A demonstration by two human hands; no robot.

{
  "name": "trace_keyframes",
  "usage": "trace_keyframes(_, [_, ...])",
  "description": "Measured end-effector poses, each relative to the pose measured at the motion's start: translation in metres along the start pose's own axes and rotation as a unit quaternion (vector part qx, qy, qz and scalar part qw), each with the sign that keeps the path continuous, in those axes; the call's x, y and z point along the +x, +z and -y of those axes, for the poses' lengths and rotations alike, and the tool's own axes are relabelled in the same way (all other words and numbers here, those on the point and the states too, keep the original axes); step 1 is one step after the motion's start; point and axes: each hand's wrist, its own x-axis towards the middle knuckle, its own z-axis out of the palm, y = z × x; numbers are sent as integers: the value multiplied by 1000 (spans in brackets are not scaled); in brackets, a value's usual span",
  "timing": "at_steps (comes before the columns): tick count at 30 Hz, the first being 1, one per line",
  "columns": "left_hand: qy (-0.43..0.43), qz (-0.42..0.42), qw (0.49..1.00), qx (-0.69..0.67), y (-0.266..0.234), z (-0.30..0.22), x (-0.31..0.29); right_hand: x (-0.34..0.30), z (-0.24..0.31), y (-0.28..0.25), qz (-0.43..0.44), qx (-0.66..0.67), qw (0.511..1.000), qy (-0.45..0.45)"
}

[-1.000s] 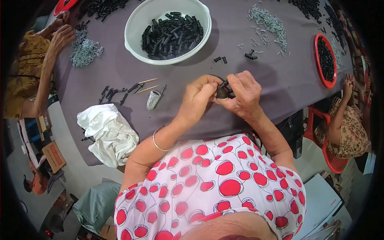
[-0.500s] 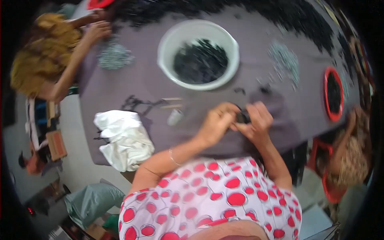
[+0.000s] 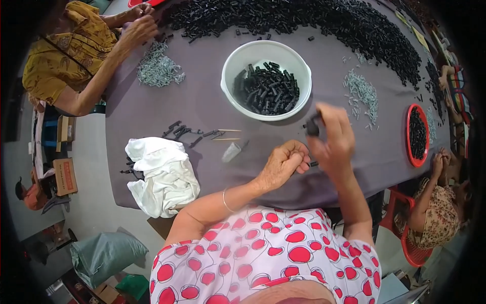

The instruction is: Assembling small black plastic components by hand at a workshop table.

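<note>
Moved since the earlier frame: right hand (image 3: 335, 137), now parted from the left hand (image 3: 286, 164), thumb and fingers pinching a black rounded piece (image 3: 313, 127) over the grey tablecloth (image 3: 212, 109), near the white bowl (image 3: 238, 61). Step in hand, as I judge it remotely: carrying that piece apart from the left hand, whose fingers curl against the thumb, any contents hidden from me; next move calls for a secure pinch. Beyond, I list black tubular parts (image 3: 273, 91) in the bowl, grey springs (image 3: 363, 93) right, white cloth (image 3: 164, 175) left.
</note>
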Motion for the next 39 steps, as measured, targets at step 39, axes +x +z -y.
trace_keyframes(39, [-97,-33,994,45,-1,-25,2,-77,-6,-7,-16,69,996,49])
